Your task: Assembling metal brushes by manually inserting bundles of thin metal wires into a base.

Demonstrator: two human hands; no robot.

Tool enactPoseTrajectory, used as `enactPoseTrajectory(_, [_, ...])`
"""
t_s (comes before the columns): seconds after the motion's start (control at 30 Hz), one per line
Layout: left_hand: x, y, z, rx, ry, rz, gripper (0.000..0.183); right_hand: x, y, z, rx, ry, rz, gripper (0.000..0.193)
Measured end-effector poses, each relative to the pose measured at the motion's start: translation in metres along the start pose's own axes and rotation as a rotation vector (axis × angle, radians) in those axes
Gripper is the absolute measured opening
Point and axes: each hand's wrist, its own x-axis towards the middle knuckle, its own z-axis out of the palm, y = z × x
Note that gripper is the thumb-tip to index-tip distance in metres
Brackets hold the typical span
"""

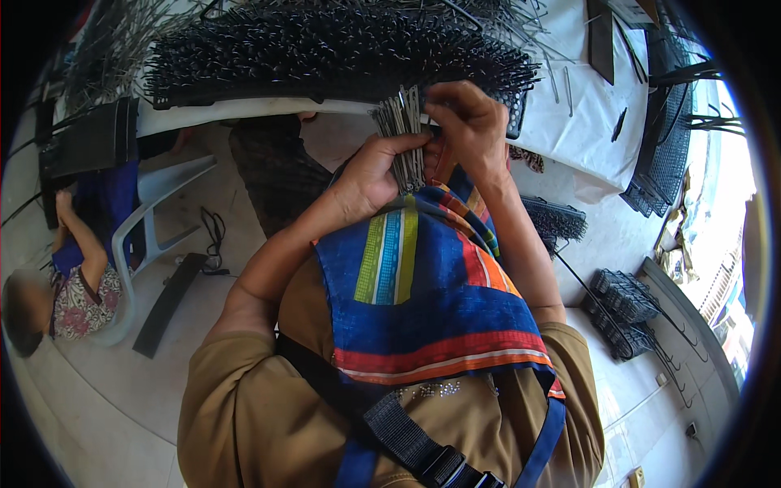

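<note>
A bundle of thin metal strips (pixel 396 118) stands upright in front of the person's chest, fanned slightly at the top. The left hand (pixel 370 175) is closed firmly round it, thumb across the near face. Just right of that grip, the right hand (pixel 476 122) has its fingers curled toward the thumb beside the bundle; whether a strip is pinched there cannot be made out. Below the grip, the bundle's lower end meets a striped cloth (pixel 439 325) over the person's front. Beyond the grip, a long mass of dark wire pieces (pixel 325 57) bristles on the white-covered table (pixel 561 122), with loose strips (pixel 106 57) heaped to its far left. Judging by this, handling of the strips seems well under way: a thick handful is gathered, while the heap suggests plenty remains.
</note>
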Motion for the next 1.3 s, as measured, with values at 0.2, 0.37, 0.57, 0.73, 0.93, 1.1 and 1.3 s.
enactPoseTrajectory(0.2, [0.004, 0.001, 0.005, -0.005, 0.046, 0.0, 0.015, 0.002, -0.003, -0.002, 0.606, 0.173, 0.43, 0.012])
enactPoseTrajectory(0.37, [0.006, -0.006, -0.006, 0.112, 0.149, 0.123, 0.018, 0.014, -0.01, -0.008, 0.478, 0.452, 0.176, 0.015])
enactPoseTrajectory(0.57, [0.002, -0.01, 0.005, 0.149, 0.168, 0.183, 0.013, 0.031, 0.008, -0.005, 0.088, 0.495, -0.09, 0.014])
enactPoseTrajectory(0.73, [0.004, -0.007, -0.001, 0.073, 0.14, 0.121, 0.015, 0.034, 0.006, 0.001, -0.433, 0.367, -0.365, 0.013])
enactPoseTrajectory(0.93, [0.008, -0.009, -0.005, 0.097, 0.128, 0.146, 0.012, 0.028, 0.006, 0.006, -0.719, 0.202, -0.464, 0.013])
enactPoseTrajectory(1.1, [0.003, -0.007, 0.001, 0.101, 0.136, 0.136, 0.013, 0.013, 0.006, -0.002, -0.729, 0.261, -0.384, 0.023])
enactPoseTrajectory(1.3, [0.005, -0.009, 0.0, 0.097, 0.106, 0.134, 0.013, 0.005, 0.003, 0.006, -0.574, 0.291, -0.232, 0.022])
